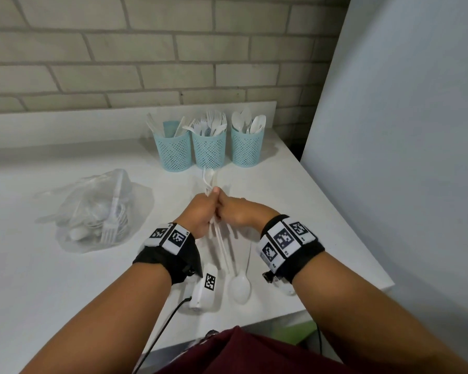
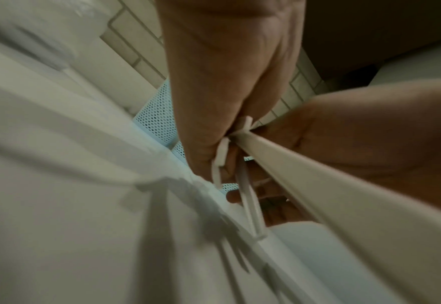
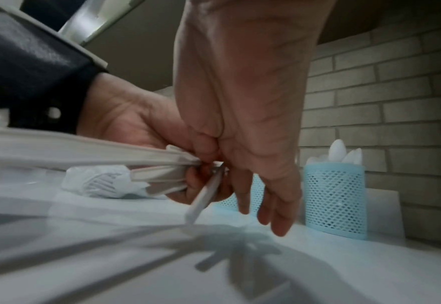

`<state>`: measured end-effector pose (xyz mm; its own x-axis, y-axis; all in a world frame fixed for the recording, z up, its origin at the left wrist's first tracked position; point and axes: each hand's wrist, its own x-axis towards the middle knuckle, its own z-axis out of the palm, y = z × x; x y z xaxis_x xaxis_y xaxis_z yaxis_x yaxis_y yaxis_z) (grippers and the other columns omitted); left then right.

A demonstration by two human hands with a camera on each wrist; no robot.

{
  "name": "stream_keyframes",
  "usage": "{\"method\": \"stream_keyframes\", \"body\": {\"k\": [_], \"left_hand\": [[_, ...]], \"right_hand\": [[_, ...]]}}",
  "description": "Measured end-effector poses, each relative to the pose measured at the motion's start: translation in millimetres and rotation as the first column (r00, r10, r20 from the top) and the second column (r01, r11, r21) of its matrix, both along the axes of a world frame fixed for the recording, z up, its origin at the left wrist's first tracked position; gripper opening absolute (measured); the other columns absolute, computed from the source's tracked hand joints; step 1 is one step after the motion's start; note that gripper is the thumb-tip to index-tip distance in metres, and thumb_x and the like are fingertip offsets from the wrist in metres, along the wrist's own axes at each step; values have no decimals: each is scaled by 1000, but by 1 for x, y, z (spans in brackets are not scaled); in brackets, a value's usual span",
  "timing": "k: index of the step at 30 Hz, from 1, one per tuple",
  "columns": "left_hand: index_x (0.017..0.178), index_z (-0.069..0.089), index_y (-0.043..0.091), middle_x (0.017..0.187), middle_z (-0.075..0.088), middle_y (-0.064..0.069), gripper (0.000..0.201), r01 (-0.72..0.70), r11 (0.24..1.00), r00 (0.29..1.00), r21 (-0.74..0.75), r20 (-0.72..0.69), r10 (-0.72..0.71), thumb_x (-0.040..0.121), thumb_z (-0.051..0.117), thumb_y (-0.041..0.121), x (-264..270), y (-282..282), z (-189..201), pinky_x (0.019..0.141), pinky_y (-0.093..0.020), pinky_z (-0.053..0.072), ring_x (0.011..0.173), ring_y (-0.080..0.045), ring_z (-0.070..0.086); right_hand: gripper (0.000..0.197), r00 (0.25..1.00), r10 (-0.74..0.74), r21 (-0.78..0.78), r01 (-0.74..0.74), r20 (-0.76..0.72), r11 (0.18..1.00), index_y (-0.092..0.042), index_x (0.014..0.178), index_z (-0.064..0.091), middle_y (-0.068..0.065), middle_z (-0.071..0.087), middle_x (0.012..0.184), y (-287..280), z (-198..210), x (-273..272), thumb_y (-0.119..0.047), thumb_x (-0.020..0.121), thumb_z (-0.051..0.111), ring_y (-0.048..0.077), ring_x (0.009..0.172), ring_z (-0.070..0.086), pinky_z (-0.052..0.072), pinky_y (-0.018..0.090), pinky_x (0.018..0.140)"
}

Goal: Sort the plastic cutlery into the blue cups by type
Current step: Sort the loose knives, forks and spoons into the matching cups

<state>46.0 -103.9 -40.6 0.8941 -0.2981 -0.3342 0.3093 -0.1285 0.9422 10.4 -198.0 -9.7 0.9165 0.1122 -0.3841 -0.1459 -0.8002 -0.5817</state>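
Note:
Three blue mesh cups stand in a row at the back of the table: the left cup (image 1: 173, 151) holds knives, the middle cup (image 1: 209, 151) forks, the right cup (image 1: 246, 148) (image 3: 335, 195) spoons. My left hand (image 1: 199, 213) (image 3: 133, 121) grips a bundle of white plastic cutlery (image 1: 222, 247) (image 3: 84, 152) in front of the cups. A spoon bowl (image 1: 239, 284) points toward me. My right hand (image 1: 235, 211) (image 3: 240, 127) is pressed against the left. Its thumb and forefinger pinch one white piece (image 3: 205, 197) from the bundle, and its other fingers hang down.
A clear plastic bag (image 1: 92, 211) (image 3: 102, 182) with more white cutlery lies on the white table (image 1: 322, 211) to the left of my hands. A brick wall runs behind the cups. A grey panel (image 1: 403, 130) stands past the table's right edge.

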Motion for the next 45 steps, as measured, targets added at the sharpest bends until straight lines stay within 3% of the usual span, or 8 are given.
{"method": "stream_keyframes", "body": {"k": [4, 6, 9, 14, 24, 36, 40, 45], "left_hand": [[106, 55, 4, 73, 52, -4, 39, -75, 997, 997, 34, -4, 75, 100, 36, 37, 5, 10, -4, 65, -27, 40, 61, -15, 46], [95, 56, 8, 79, 52, -3, 39, -100, 994, 994, 48, -33, 102, 99, 35, 41, 7, 17, -6, 78, -31, 40, 69, -14, 48], [82, 57, 14, 77, 52, -2, 39, -119, 992, 989, 30, -83, 121, 98, 35, 42, 10, 23, -9, 89, -32, 35, 75, -16, 48], [85, 56, 8, 70, 49, -4, 39, -158, 984, 971, -79, -192, 141, 98, 38, 40, 13, 27, -8, 80, -33, 42, 65, -17, 48], [94, 48, 7, 86, 57, -14, 24, -215, 947, 955, -239, -256, 152, 100, 39, 28, 21, 35, -2, 73, -37, 51, 67, -24, 65], [104, 50, 13, 66, 38, 0, 15, -193, 943, 968, -270, -207, 139, 101, 37, 20, 30, 50, 9, 56, -23, 39, 56, -11, 38], [101, 52, 12, 67, 41, -1, 15, -169, 936, 969, -307, -226, 101, 100, 37, 9, 31, 52, 8, 55, -22, 40, 58, -11, 40], [112, 52, 8, 71, 46, -3, 19, -130, 944, 989, -302, -110, 101, 99, 39, 4, 33, 46, 6, 55, -21, 44, 62, -12, 44]], "right_hand": [[25, 995, 50, -229, -67, -82, 971, -8, 108, 56, 8, 61, 114, -19, 14, -7, -28, 97, 46, 23, 96, 53, 38, 28, 80], [29, 984, 57, -365, -116, -169, 924, -3, 105, 60, 5, 62, 96, -27, 22, -13, -26, 89, 62, 24, 89, 57, 46, 33, 77], [51, 920, 149, -515, -332, -364, 790, -7, 126, 53, 7, 62, 117, -26, 28, -24, -27, 82, 71, 25, 106, 60, 48, 33, 84], [42, 913, 245, -521, -389, -325, 760, -13, 114, 50, -3, 52, 89, -17, 13, -18, -20, 80, 73, 15, 72, 50, 35, 20, 53], [33, 931, 303, -296, -354, -206, 887, -23, 97, 62, -11, 52, 99, -17, 5, 2, -13, 70, 79, 19, 102, 52, 45, 35, 86], [21, 963, 238, -544, -267, -124, 796, -14, 95, 60, 1, 57, 99, -42, 15, 29, -13, 79, 73, 16, 84, 51, 40, 22, 66], [16, 995, -99, -122, 103, 33, 987, -14, 95, 50, 5, 61, 86, -52, 22, 45, -3, 87, 59, 18, 71, 59, 43, 23, 57], [15, 910, -413, 545, 326, 42, 772, -21, 98, 49, 3, 46, 67, -24, 16, 58, -7, 93, 53, 12, 49, 36, 35, 23, 45]]}}
